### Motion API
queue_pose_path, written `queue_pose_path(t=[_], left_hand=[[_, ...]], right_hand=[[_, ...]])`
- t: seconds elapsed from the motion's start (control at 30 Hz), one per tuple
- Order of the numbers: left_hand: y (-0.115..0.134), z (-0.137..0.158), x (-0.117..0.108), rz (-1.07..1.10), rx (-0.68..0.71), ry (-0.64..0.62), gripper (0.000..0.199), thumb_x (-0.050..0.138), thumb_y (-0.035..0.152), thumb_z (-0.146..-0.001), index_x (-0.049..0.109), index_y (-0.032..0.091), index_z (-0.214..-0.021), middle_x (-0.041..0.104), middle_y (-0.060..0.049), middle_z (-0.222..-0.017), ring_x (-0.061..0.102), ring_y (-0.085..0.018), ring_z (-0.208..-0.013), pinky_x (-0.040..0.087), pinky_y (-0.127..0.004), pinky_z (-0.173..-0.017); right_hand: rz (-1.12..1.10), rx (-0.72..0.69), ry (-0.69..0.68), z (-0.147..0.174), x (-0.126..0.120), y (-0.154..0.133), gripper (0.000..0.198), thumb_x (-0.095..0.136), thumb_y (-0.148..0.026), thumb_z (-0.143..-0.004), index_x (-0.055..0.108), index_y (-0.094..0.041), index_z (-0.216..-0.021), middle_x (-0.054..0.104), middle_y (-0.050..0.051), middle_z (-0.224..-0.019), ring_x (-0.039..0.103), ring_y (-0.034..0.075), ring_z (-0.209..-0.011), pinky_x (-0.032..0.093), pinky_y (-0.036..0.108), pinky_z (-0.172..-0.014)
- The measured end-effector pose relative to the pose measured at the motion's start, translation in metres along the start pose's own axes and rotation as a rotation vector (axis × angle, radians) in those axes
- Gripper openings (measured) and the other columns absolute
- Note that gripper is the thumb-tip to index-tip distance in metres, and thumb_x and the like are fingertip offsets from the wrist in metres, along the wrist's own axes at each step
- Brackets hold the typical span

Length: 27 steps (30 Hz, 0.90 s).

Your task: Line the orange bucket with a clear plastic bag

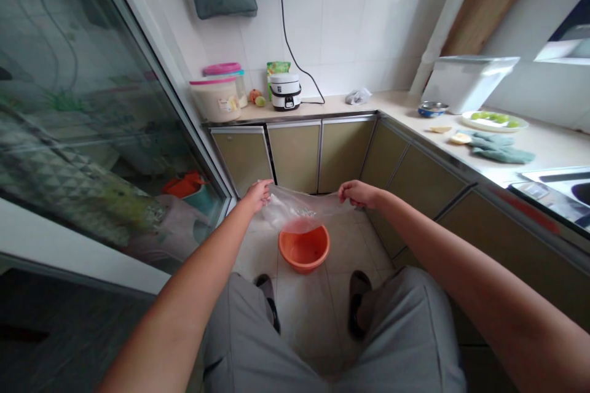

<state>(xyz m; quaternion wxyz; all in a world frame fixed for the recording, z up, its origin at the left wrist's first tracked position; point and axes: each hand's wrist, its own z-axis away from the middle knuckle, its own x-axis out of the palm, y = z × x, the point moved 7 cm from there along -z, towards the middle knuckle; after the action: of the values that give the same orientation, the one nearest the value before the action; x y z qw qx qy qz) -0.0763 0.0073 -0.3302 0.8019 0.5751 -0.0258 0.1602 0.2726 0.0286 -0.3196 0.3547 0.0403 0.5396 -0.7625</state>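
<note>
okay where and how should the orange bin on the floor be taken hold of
Probably by its rim, from above. The orange bin stands upright and open on the floor tiles, showing no handle. The near rim is bare; the far rim lies under the clear plastic bag that the left hand and right hand stretch above it.

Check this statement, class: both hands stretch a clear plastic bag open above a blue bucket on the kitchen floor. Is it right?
Not quite. The head view shows the left hand and right hand stretching the clear plastic bag above an orange bucket, not a blue one.
</note>
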Motion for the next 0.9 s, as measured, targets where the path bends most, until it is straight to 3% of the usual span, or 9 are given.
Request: queue_pose_path(t=[0.2, 0.33, 0.4, 0.47, 0.57, 0.63, 0.7, 0.77, 0.9], left_hand=[[0.008, -0.004, -0.008, 0.035, -0.084, -0.004, 0.015, 0.068, 0.023, -0.088, 0.053, 0.022, -0.09, 0.026, 0.014, -0.053, 0.017, -0.006, -0.036, 0.03, -0.02, -0.041], [-0.015, 0.002, -0.01, 0.056, -0.16, -0.061, 0.015, 0.067, 0.022, -0.09, 0.052, 0.021, -0.091, 0.027, 0.014, -0.053, 0.017, -0.005, -0.035, 0.031, -0.019, -0.04], [-0.027, 0.003, -0.012, 0.075, -0.189, -0.079, 0.009, 0.062, 0.019, -0.092, 0.056, 0.021, -0.098, 0.026, 0.014, -0.053, 0.018, -0.005, -0.034, 0.033, -0.019, -0.041], [-0.037, 0.003, -0.012, 0.104, -0.208, -0.106, 0.012, 0.061, 0.017, -0.092, 0.057, 0.02, -0.102, 0.027, 0.014, -0.054, 0.019, -0.005, -0.034, 0.033, -0.018, -0.041], [-0.049, 0.001, -0.012, 0.152, -0.2, -0.171, 0.016, 0.064, 0.015, -0.09, 0.057, 0.021, -0.103, 0.028, 0.015, -0.056, 0.019, -0.004, -0.034, 0.035, -0.018, -0.043], [-0.059, 0.0, -0.012, 0.169, -0.198, -0.197, 0.02, 0.064, 0.014, -0.091, 0.058, 0.021, -0.108, 0.029, 0.015, -0.057, 0.02, -0.004, -0.035, 0.039, -0.018, -0.045], [-0.069, 0.001, -0.012, 0.179, -0.216, -0.217, 0.026, 0.063, 0.013, -0.093, 0.058, 0.021, -0.117, 0.03, 0.015, -0.058, 0.021, -0.004, -0.036, 0.041, -0.019, -0.047], [-0.079, 0.002, -0.011, 0.18, -0.238, -0.239, 0.033, 0.062, 0.013, -0.094, 0.057, 0.021, -0.125, 0.032, 0.015, -0.059, 0.022, -0.004, -0.036, 0.041, -0.019, -0.047], [-0.092, 0.008, -0.013, 0.128, -0.262, -0.256, 0.046, 0.063, 0.016, -0.097, 0.053, 0.022, -0.142, 0.034, 0.014, -0.062, 0.024, -0.004, -0.038, 0.038, -0.019, -0.046]], right_hand=[[-0.02, 0.096, 0.301, 0.0, -0.049, -0.006, 0.016, 0.066, -0.008, -0.086, 0.067, -0.016, -0.099, 0.072, 0.002, -0.079, 0.047, 0.004, -0.042, 0.021, 0.02, -0.039], [0.164, 0.101, 0.455, 0.0, -0.062, 0.0, 0.014, 0.071, -0.013, -0.086, 0.074, -0.016, -0.099, 0.072, 0.002, -0.075, 0.058, 0.009, -0.051, 0.038, 0.021, -0.049], [0.347, 0.112, 0.501, 0.006, -0.061, 0.0, 0.019, 0.071, -0.018, -0.088, 0.079, -0.02, -0.104, 0.075, 0.004, -0.083, 0.067, 0.014, -0.068, 0.049, 0.023, -0.063], [0.594, 0.077, 0.571, 0.015, -0.054, -0.008, 0.024, 0.069, -0.023, -0.09, 0.081, -0.024, -0.112, 0.077, 0.009, -0.107, 0.07, 0.021, -0.095, 0.054, 0.028, -0.079], [0.911, -0.156, 0.68, 0.029, -0.024, -0.031, 0.029, 0.062, -0.026, -0.096, 0.08, -0.024, -0.12, 0.066, 0.016, -0.138, 0.059, 0.033, -0.126, 0.053, 0.039, -0.097], [0.978, -0.33, 0.572, 0.025, 0.012, -0.041, 0.031, 0.057, -0.025, -0.1, 0.08, -0.022, -0.12, 0.067, 0.017, -0.137, 0.056, 0.033, -0.13, 0.051, 0.041, -0.103], [0.939, -0.419, 0.319, 0.006, 0.052, -0.039, 0.033, 0.055, -0.021, -0.1, 0.08, -0.023, -0.121, 0.072, 0.012, -0.131, 0.061, 0.029, -0.125, 0.05, 0.037, -0.104], [0.853, -0.423, 0.083, -0.022, 0.088, -0.03, 0.037, 0.054, -0.017, -0.099, 0.08, -0.024, -0.124, 0.076, 0.008, -0.129, 0.066, 0.026, -0.12, 0.05, 0.031, -0.103], [0.734, -0.301, -0.171, -0.096, 0.134, 0.0, 0.042, 0.051, -0.016, -0.101, 0.078, -0.02, -0.132, 0.075, 0.007, -0.136, 0.071, 0.023, -0.12, 0.051, 0.026, -0.102]])
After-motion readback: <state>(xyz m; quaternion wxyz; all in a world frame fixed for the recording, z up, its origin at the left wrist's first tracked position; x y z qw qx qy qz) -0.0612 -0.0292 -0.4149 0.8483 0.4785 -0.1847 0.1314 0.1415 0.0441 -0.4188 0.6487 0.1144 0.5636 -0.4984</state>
